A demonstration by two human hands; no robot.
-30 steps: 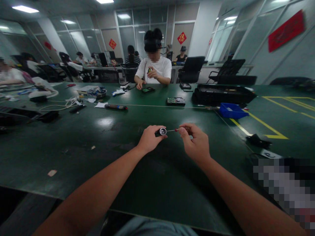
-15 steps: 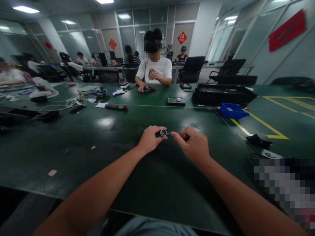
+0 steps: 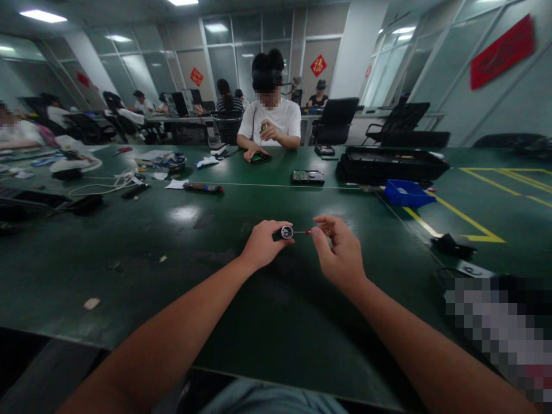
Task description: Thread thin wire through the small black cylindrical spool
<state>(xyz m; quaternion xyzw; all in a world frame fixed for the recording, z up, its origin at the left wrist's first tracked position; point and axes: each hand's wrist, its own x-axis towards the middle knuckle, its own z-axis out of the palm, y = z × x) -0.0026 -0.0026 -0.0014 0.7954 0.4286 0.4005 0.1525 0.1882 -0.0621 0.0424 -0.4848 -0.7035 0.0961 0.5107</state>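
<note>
My left hand (image 3: 261, 245) is closed around a small dark cylindrical part (image 3: 286, 232) with a silvery ring at its open end, held just over the table. Opposite it, my right hand (image 3: 342, 253) has a screwdriver (image 3: 307, 233) with a reddish handle between thumb and fingers. Its thin shaft points left and reaches the side of the cylinder. Most of the handle is hidden by my right hand, whose index finger is raised a little away from the thumb.
The green table (image 3: 129, 247) carries a circuit-board device (image 3: 307, 177), a pen-like tool (image 3: 203, 187), a blue bin (image 3: 409, 194) and a long black case (image 3: 392, 165). Cables and clutter lie at left. Across the table, a person (image 3: 271, 123) handles a small device.
The fingers of my right hand have loosened and spread on the screwdriver, uncovering the red front of its handle. My left hand and the cylinder stay almost where they were.
</note>
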